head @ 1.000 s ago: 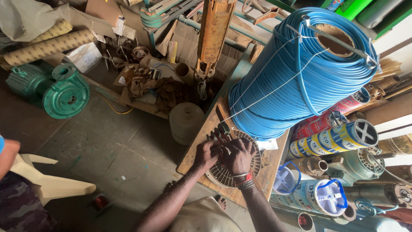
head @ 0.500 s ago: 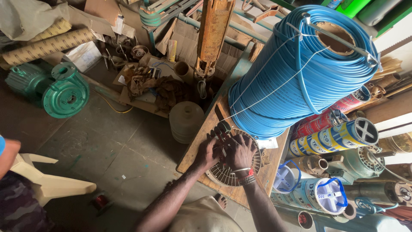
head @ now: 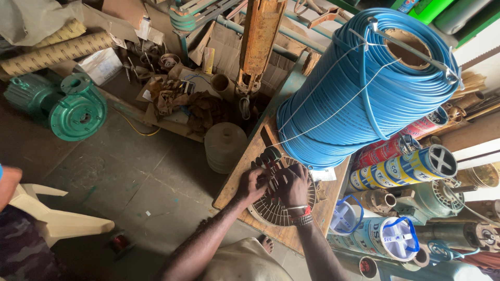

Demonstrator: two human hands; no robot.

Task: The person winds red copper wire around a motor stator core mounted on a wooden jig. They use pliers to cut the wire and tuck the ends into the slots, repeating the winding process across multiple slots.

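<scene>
one blue wire coil, two hands, one green pump

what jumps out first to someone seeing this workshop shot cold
The huge coil of blue wire fills the upper right, standing on the wooden bench. Just below it, the left hand and right hand rest on a round slotted metal disc. At far left a green pump housing sits on the floor.
</scene>
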